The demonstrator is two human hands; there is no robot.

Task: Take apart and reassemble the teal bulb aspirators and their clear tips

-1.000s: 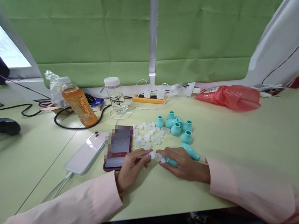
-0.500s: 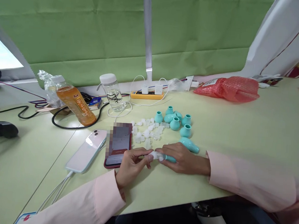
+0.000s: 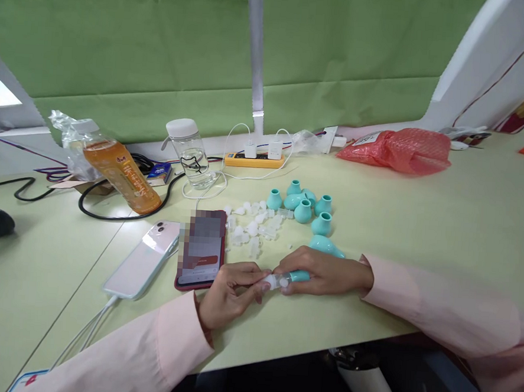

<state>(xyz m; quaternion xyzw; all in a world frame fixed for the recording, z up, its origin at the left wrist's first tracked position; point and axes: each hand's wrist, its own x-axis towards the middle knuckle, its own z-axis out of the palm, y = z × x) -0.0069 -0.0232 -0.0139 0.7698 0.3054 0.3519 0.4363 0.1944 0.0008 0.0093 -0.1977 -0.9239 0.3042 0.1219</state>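
Note:
My left hand (image 3: 231,295) pinches a whitish translucent plastic tip (image 3: 271,282) between thumb and fingers. Closed round a teal rubber bulb (image 3: 300,276), my right hand (image 3: 328,275) meets it there; a clear plastic piece (image 3: 283,279) sits between the bulb's neck and the tip. Most of the held bulb is hidden under the right palm. Just beyond that hand lies another teal bulb (image 3: 325,245) on its side. Farther off are several more teal bulbs (image 3: 303,211), most with their round mouths up. Small translucent plastic parts (image 3: 253,228) are scattered to their left.
Left of the parts lie a red-cased phone (image 3: 201,248) and a white phone (image 3: 142,259) with a cable. Behind stand a tilted orange drink bottle (image 3: 123,176), a clear water bottle (image 3: 193,156) and a yellow power strip (image 3: 253,160). A red bubble-wrap bag (image 3: 398,151) lies back right.
The camera view has shifted slightly. Both hands stay together on the bulb and tip, with the right fingers moved a little back, so more of the clear piece shows.

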